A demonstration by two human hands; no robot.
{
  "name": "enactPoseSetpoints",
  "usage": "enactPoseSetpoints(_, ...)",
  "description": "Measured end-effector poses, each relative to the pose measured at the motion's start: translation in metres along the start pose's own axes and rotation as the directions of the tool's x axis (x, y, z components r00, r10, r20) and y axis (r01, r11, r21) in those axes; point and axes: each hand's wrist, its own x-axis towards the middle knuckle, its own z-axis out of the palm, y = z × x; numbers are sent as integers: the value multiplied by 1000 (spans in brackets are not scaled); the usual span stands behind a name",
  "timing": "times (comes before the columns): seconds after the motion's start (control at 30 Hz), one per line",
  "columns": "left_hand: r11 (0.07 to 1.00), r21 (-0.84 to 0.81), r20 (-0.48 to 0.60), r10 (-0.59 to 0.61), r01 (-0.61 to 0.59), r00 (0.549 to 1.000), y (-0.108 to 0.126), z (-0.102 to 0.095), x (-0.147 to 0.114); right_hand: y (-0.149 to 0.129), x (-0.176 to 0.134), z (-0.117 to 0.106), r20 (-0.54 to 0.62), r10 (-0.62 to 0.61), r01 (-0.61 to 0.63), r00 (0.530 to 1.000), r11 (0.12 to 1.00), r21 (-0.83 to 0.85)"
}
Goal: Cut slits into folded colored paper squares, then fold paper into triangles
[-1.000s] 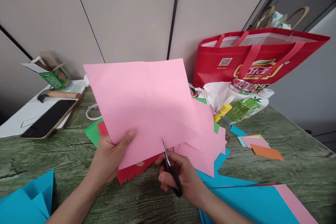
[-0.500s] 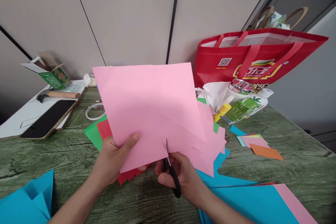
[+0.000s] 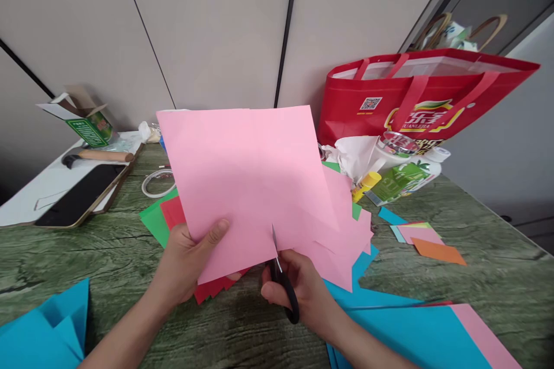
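A large sheet of pink paper (image 3: 242, 179) is held up over the table. My left hand (image 3: 186, 262) grips its lower left part, with the thumb on the front and the other fingers behind. My right hand (image 3: 298, 282) is closed round the black handles of a pair of scissors (image 3: 289, 294), whose blades stand at the sheet's lower edge, one in front of the paper. Behind and below the sheet lie more cut pink paper (image 3: 346, 259), red paper (image 3: 173, 211) and green paper (image 3: 154, 220). Parts of these are hidden by the sheet.
Blue paper (image 3: 415, 331) lies at the lower right, folded blue paper (image 3: 47, 328) at the lower left. A roll of tape (image 3: 149, 191), a phone (image 3: 82, 196) and a hammer (image 3: 104, 155) are to the left. A glue stick (image 3: 366, 185), bottles and a red bag (image 3: 352, 112) stand right.
The top of the pink sheet has tipped slightly and its right edge has shifted a little left. The scissors and both hands stay in nearly the same place.
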Motion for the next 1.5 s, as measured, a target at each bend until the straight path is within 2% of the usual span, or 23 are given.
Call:
enactPoseSetpoints(0.47,1000,-14,1,11,-11,1000,-2,0,0,3,0,3,-53,55,-59,997,996,-71)
enactPoseSetpoints(0.63,1000,-14,2,4,-4,1000,-3,0,1,3,-1,3,-69,102,-105,992,994,-36)
enactPoseSetpoints(0.83,999,37,-28,10,-9,1000,3,7,-7,0,-1,0,3,23,-23,1000,1000,-3)
enactPoseSetpoints(1.03,999,41,-44,28,-26,999,4,13,-10,5,-1,2,-17,-57,58,998,996,64)
enactPoseSetpoints(1.2,999,39,-57,29,-27,998,3,14,-10,7,0,2,-36,-54,57,998,996,67)
enactPoseSetpoints(1.5,999,24,-49,26,-25,998,3,13,-10,4,0,3,-3,-96,96,995,991,90)
